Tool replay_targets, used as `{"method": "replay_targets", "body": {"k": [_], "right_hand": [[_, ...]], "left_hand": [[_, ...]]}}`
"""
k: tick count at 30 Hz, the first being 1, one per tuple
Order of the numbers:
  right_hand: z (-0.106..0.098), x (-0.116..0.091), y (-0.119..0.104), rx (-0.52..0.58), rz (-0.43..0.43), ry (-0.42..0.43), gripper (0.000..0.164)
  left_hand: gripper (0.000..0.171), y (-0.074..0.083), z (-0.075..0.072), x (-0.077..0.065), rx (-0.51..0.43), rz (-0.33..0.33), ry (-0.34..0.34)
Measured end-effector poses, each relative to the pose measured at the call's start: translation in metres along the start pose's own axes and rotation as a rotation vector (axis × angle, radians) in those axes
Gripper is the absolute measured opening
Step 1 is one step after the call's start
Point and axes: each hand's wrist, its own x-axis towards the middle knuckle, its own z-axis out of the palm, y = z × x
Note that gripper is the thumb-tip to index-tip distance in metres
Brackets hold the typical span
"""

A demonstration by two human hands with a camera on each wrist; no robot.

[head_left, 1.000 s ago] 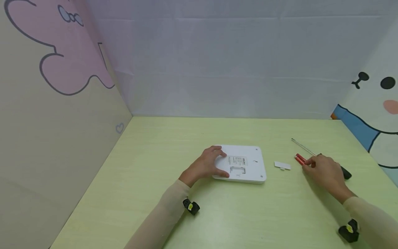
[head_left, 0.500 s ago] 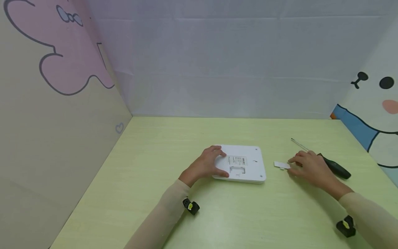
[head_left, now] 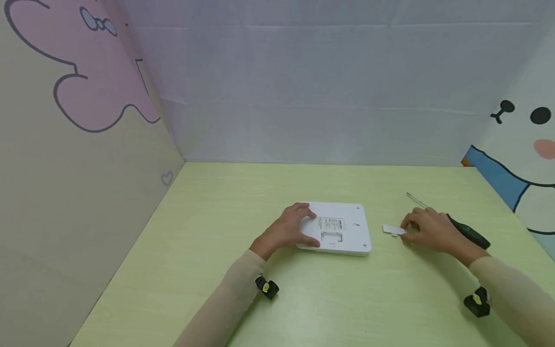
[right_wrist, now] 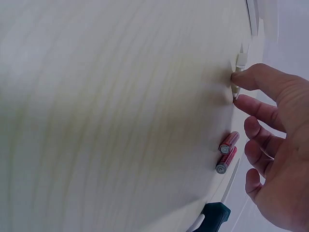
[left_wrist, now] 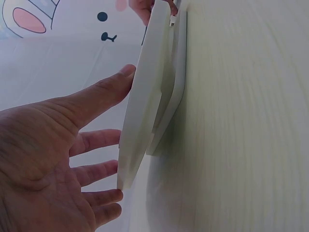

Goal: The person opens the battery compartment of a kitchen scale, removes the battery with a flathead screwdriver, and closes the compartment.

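A flat white device (head_left: 353,221), like an upturned kitchen scale, lies with its label and uncovered battery compartment (head_left: 331,237) facing up. My left hand (head_left: 286,229) rests across its left end, thumb and fingers spread over the surface. In the left wrist view, the thumb and fingertips touch the device's white body (left_wrist: 142,96). To the right, my right hand (head_left: 431,233) pinches one end of a small white battery cover (head_left: 391,230) between thumb and index finger, close to the table. The other fingers (right_wrist: 258,152) of that hand are loosely bent.
Two red batteries (right_wrist: 227,152) lie side by side under the right hand, hidden in the head view. Behind that hand lies a screwdriver (head_left: 470,234) with a dark handle. White cloth (head_left: 282,96) and printed side panels enclose the pale table (head_left: 217,202).
My right hand has left the red batteries, moved left to the small cover and pinched its end. The left hand and the device have stayed put.
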Motion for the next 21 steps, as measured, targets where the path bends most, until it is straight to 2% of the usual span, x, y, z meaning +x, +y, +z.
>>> {"method": "replay_targets", "body": {"k": [7, 13, 17, 21], "right_hand": [[0.002, 0.002, 0.002, 0.043, -0.001, -0.013, 0.025], [0.001, 0.002, 0.001, 0.098, 0.032, -0.003, 0.029], [-0.006, 0.004, -0.011, 0.169, 0.019, 0.032, 0.025], [-0.015, 0.010, -0.033, 0.228, -0.017, 0.038, 0.021]], "left_hand": [[0.073, 0.000, 0.000, 0.000, -0.016, -0.004, 0.004], [0.072, -0.001, 0.002, 0.000, -0.009, 0.006, 0.005], [0.072, 0.000, 0.001, 0.000, -0.006, 0.016, 0.010], [0.072, 0.000, 0.000, -0.001, -0.003, 0.012, 0.009]]}}
